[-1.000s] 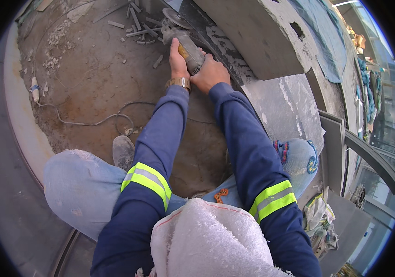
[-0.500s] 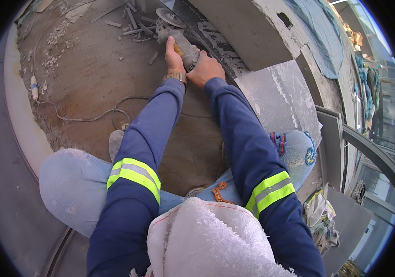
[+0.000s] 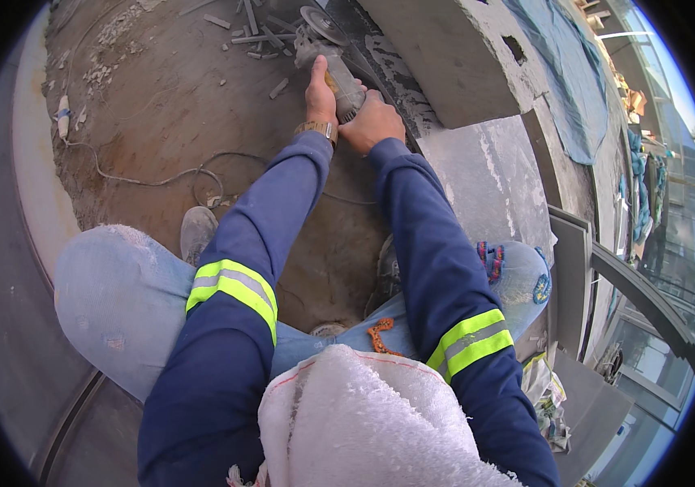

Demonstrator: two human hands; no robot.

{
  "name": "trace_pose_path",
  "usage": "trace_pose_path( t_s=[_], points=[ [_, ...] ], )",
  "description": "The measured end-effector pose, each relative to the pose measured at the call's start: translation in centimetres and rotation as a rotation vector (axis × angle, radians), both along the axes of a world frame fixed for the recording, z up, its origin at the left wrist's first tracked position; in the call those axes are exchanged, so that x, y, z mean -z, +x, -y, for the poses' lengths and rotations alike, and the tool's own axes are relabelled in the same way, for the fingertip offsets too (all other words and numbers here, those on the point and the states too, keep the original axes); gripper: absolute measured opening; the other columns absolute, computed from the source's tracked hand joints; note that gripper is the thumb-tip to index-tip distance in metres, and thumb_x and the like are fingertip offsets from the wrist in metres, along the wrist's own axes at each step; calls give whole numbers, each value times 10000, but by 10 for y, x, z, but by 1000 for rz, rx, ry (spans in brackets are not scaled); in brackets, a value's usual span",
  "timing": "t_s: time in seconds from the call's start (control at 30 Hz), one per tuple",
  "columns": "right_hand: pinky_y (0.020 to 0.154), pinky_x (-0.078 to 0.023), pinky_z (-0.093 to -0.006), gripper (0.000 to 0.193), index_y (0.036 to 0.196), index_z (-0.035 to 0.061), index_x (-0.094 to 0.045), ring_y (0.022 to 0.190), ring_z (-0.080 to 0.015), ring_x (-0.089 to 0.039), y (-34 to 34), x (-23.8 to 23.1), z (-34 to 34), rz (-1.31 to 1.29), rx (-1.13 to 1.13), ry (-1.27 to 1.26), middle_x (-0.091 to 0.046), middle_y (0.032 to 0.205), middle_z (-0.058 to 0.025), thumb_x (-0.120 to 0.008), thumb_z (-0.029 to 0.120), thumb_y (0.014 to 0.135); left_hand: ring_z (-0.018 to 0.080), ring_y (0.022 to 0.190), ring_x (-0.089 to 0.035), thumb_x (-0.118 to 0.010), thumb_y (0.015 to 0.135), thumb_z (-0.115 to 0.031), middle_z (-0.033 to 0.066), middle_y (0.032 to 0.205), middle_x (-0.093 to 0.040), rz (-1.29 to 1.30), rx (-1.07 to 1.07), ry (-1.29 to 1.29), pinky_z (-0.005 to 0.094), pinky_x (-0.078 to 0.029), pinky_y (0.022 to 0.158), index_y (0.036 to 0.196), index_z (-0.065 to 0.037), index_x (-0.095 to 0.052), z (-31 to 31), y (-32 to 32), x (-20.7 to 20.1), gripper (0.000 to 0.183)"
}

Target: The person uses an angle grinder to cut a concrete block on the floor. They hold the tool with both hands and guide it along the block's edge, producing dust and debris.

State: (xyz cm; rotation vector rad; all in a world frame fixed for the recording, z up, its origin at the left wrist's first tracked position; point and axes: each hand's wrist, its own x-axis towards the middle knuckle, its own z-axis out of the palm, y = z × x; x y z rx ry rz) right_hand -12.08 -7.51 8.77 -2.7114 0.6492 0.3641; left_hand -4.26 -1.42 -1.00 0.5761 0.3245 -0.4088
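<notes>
Both my hands are wrapped round a dusty grey angle grinder [image 3: 342,85] near the top of the view. On the left side of its body sits my left hand [image 3: 320,96], thumb stretched along the casing. My right hand [image 3: 373,123] grips the rear end of the body. The grinder's round disc [image 3: 324,26] points away from me, beside a dark slab edge [image 3: 388,69] with pale patches. Whether the disc touches anything I cannot tell. My fingers under the tool are hidden.
Cut grey strips [image 3: 262,38] lie scattered left of the disc. A cord [image 3: 144,180] with a white connector [image 3: 63,118] loops across the dusty ground. At right are a grey sheet [image 3: 485,174], a concrete block [image 3: 453,61] and a blue cloth [image 3: 566,81]. My shoe [image 3: 197,231] rests below the cord.
The whole view has shifted slightly, so the grinder and my hands appear a little lower and to the right. My grip on the grinder looks the same.
</notes>
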Motion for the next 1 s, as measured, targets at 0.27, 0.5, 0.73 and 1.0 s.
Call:
trace_pose_path(
  t_s=[0.27, 0.5, 0.73, 1.0],
  points=[
    [975, -518, -442, 790, 1302, 16, -526, 1090, -383, -665, -4, 0, 2, 29, -21, 3, -687, 1143, -239, -796, 454, 702, 323, 669, -679, -516, 954, -597, 197, 806, -683, 24, 10, 25, 431, -575, 651, 1021, 1, -604, 1, -3, 3, 609],
    [974, -515, -444, 765, 1305, 18, -530, 1093, -387, -662, -8, -3, 0, 34, -15, 3, -684, 1152, -245, -784, 427, 710, 325, 679, -682, -519, 949, -601, 198, 819, -683, 7, 15, -27, 432, -576, 657, 1036, 4, -603, 2, -3, 9, 617],
    [938, -530, -457, 805, 1268, -27, -540, 1065, -406, -668, -11, 6, 7, 76, -30, 1, -686, 1122, -268, -816, 419, 658, 324, 700, -679, -521, 941, -614, 192, 840, -677, 25, 19, 1, 440, -581, 680, 1007, -4, -604, 4, -9, 7, 619],
    [953, -523, -452, 799, 1269, -26, -540, 1083, -405, -660, -19, 0, 4, 69, -27, 27, -682, 1129, -269, -821, 403, 657, 317, 677, -679, -517, 960, -586, 183, 809, -682, -1, 4, 7, 425, -572, 665, 1029, 3, -614, 0, -18, -2, 601]
  ],
)
